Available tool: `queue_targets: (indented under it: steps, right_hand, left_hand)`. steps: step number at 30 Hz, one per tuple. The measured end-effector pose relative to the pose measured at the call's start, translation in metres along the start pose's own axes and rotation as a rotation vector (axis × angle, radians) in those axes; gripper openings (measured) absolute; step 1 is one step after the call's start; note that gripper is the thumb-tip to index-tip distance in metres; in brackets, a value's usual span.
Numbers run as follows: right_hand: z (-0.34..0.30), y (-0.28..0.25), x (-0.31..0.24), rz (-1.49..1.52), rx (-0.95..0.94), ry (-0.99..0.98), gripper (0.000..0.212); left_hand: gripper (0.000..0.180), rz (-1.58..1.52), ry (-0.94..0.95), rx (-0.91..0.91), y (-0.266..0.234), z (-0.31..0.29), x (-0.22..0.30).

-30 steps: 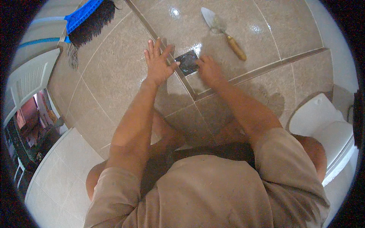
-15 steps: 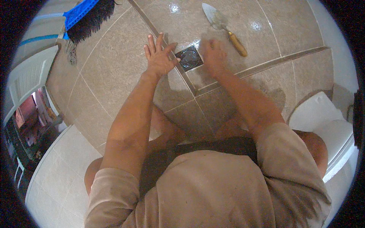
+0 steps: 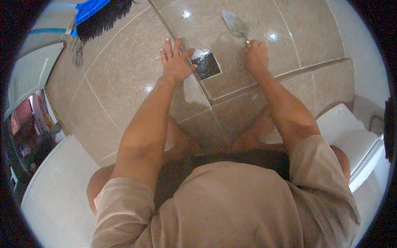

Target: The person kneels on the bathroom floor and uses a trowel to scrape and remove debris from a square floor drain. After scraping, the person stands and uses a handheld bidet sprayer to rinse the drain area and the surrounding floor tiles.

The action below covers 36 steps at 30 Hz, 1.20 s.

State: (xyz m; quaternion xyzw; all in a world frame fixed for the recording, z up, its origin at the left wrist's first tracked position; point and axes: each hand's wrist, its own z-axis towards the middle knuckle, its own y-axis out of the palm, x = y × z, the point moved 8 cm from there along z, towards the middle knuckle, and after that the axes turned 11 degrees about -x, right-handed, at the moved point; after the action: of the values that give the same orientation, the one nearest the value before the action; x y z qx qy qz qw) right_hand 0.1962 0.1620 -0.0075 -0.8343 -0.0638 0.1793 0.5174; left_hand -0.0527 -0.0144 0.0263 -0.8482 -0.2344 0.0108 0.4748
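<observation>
My right hand (image 3: 257, 56) is closed round the wooden handle of a pointed trowel (image 3: 235, 24), whose metal blade lies over the wet tiles and points away to the upper left. Most of the handle is hidden by the fingers. Spread flat, my left hand (image 3: 177, 62) rests across the raised tile strip (image 3: 200, 81), its thumb beside the floor drain (image 3: 207, 66). That drain is a dark square with a round middle, set in the tiled floor between my two hands.
A blue broom (image 3: 103, 18) with black bristles is at the far left, above a grey mop-like strand (image 3: 77, 51). A white toilet (image 3: 351, 136) stands at the right. A second raised strip (image 3: 289, 75) runs rightward. A white slatted panel (image 3: 35, 74) is at the left.
My right hand has moved right from beside the drain and taken hold of the trowel's handle. My left hand stays by the drain. The view has shifted slightly.
</observation>
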Motion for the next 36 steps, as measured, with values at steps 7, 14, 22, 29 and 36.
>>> queue_targets:
  steps: [7, 14, 22, 29, 36]
  right_hand:
    - [0.000, -0.043, -0.048, -0.070, -0.485, -0.162, 0.032]
    - [-0.015, -0.081, -0.101, -0.249, -0.503, -0.496, 0.041]
    - [-0.099, -0.145, -0.067, -0.211, -0.623, -0.264, 0.041]
    - [-0.085, -0.120, 0.005, -0.338, -0.603, -0.169, 0.066]
    - [-0.120, -0.094, -0.022, -0.546, -0.783, -0.422, 0.056]
  left_hand:
    - [0.063, -0.007, -0.049, -0.065, 0.001, 0.010, -0.005]
    - [0.069, -0.208, -0.119, 0.102, 0.066, 0.090, -0.025]
    - [0.061, -1.123, -0.218, 0.044, 0.177, 0.078, 0.054]
    - [0.065, -1.393, -0.299, 0.117, 0.192, 0.054, 0.055]
    - [0.072, -1.853, -0.350, 0.148, 0.178, 0.015, 0.063]
